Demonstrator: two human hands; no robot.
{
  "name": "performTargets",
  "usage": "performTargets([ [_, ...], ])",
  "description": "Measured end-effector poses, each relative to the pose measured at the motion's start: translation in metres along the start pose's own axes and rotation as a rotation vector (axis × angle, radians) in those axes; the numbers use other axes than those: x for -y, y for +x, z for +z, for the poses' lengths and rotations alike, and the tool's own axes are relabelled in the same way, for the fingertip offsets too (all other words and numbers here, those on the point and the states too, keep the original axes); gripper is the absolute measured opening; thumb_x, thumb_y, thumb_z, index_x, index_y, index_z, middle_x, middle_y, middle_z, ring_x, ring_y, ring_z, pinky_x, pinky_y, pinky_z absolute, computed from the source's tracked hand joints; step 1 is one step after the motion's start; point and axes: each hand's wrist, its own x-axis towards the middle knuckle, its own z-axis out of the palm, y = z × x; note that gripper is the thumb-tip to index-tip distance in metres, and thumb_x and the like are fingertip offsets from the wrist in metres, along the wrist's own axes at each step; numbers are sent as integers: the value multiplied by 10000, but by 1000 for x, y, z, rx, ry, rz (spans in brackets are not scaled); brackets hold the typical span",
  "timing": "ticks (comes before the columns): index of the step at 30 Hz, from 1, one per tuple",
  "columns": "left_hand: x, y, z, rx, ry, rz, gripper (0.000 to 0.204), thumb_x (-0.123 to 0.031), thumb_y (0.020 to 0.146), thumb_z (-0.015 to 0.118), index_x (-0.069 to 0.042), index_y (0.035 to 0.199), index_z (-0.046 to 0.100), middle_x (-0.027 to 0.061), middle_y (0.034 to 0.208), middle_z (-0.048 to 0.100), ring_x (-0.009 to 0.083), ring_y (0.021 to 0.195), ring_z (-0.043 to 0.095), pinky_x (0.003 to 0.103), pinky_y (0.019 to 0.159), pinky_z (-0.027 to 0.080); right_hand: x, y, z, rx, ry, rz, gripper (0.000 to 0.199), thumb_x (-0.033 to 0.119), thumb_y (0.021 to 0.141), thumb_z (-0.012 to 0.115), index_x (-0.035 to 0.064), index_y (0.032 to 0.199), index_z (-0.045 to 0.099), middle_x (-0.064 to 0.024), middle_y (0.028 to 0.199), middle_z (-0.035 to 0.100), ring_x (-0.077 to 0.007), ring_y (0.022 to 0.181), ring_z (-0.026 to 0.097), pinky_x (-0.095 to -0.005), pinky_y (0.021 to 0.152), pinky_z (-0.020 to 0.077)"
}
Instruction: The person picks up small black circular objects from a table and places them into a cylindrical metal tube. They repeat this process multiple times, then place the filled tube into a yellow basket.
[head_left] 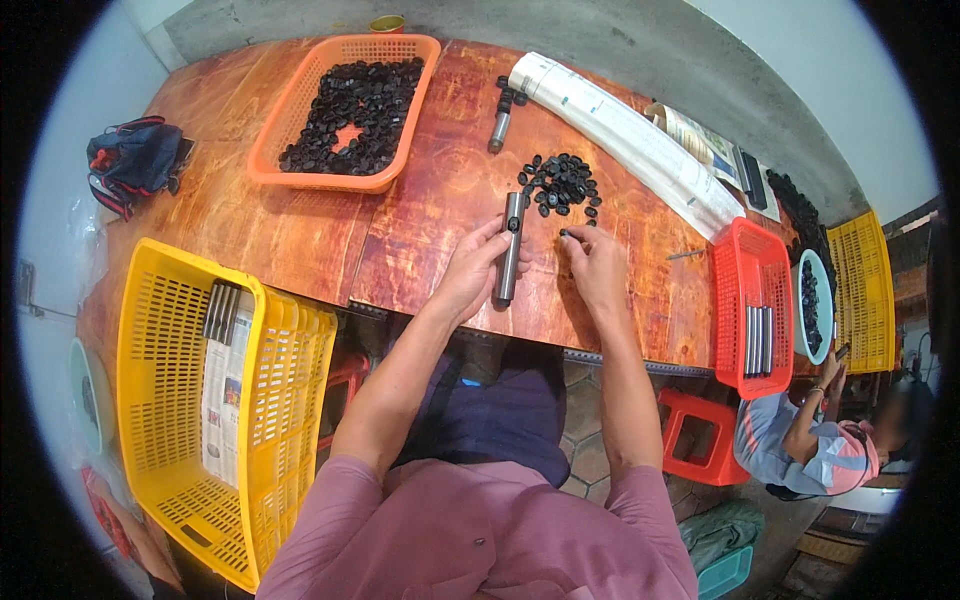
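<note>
Reddish wooden tabletop [420,190] fills the upper middle of the frame, grey concrete floor beyond it. Left hand [470,270] at frame centre is wrapped around a grey metal tube [511,248], fingers closed on its lower half; tube stands roughly upright in the picture, top end clear above the fingers, lower end poking out below the palm. Right hand [596,262] sits just right of the tube, thumb and forefinger pinched on a small black cap [564,234] near the tube's upper end, not touching it; other fingers curled. Loose pile of black caps [562,184] lies on the table just above both hands. Second metal tube [499,128] lies further up, a few caps by its top end. Orange basket [348,110] at upper left is full of black caps. Long white roll [625,140] runs diagonally at upper right. Red basket [752,305] at right edge holds several metal tubes. Yellow crate [215,400] at lower left holds tubes on newspaper. Another person sits at lower right.
</note>
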Motion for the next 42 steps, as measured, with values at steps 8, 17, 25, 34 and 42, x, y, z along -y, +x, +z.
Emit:
performTargets([
  [8,-2,-1,2,19,27,-13,325,-134,1048,557,18,1336,538,128,1093,665,200,904,688,341,805,591,2,-6,3,137,142,224,168,113,897,730,-8,1007,692,-121,770,713,-231,710,688,-361,679,537],
  [17,-4,0,3,41,71,-22,283,-140,1046,551,11,1285,563,113,1117,668,170,933,674,327,834,575,-9,-6,-17,170,63,-79,240,54,856,740,23,1094,720,-151,916,660,-267,865,676,-383,753,528],
  [25,-4,-2,5,49,46,-27,411,-100,1020,575,52,1392,488,167,1167,668,208,947,690,345,837,604,0,-7,-16,230,36,95,256,108,854,748,-18,1071,700,-210,1021,669,-370,992,673,-441,863,533],
  [34,-9,-7,9,88,63,-26,427,-67,1017,570,40,1413,456,148,1183,643,189,980,685,344,865,608,-12,-11,-6,141,-56,-15,242,98,827,771,-15,1030,705,-176,956,685,-334,903,684,-433,807,535],
  [42,-4,-7,6,133,66,-24,519,-105,1024,596,39,1488,412,156,1216,648,215,998,694,348,870,613,23,-10,-19,96,111,-32,236,133,848,735,0,1042,721,-186,943,671,-332,862,673,-421,765,536],
])
